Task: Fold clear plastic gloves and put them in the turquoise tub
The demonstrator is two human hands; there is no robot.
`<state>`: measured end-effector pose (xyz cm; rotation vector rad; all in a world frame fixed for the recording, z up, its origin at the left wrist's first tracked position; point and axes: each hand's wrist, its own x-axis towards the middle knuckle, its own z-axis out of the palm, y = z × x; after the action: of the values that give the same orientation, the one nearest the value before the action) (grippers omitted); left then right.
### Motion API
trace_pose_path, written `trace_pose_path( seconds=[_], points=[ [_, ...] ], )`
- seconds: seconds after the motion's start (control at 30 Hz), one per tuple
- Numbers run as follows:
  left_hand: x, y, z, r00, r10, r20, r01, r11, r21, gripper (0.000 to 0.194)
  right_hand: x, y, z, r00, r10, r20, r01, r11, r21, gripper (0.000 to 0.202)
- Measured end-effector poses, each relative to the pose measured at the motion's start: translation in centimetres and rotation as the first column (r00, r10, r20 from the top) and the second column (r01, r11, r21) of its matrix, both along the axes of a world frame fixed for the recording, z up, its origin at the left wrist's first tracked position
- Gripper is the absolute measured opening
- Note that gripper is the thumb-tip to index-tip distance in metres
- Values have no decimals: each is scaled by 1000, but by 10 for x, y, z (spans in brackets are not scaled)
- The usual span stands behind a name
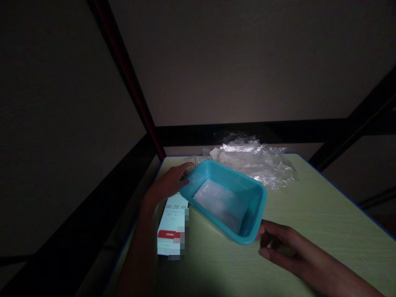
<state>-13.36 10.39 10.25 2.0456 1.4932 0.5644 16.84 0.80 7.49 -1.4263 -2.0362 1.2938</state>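
A turquoise plastic bin [261, 202] is tilted over the table, with its open side facing me. Inside lies a flat whitish plastic packet [216, 202]. My left hand [171, 179] is closed on the bin's left end, its thumb over the rim and its other fingers mostly hidden behind. At the opposite end is my right hand [283, 243], its fingers loosely curled and apart. Its fingertips meet the outer side of the bin near the lower right corner, while the thumb stays off it.
Crumpled clear plastic bags [262, 163] are heaped at the table's back edge, behind the bin. A lit phone [170, 218] showing a timer lies below my left hand. The pale green table [324, 210] has a blue edge, with walls behind and to the left.
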Motion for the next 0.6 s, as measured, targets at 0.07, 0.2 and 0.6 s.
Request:
trace_pose_path(
  seconds=[0.07,0.2,0.6],
  points=[
    [1,4,-3,999,52,-8,-52,999,10,54,-1,3,0,1000,1,-16,-1,1000,11,33],
    [6,10,-8,978,145,153,-147,989,1,51,-4,9,1,999,31,-18,-31,999,19,29],
    [-5,10,11,752,320,576,-427,902,56,39,-26,46,32,964,162,-209,-143,985,102,23]
  ],
)
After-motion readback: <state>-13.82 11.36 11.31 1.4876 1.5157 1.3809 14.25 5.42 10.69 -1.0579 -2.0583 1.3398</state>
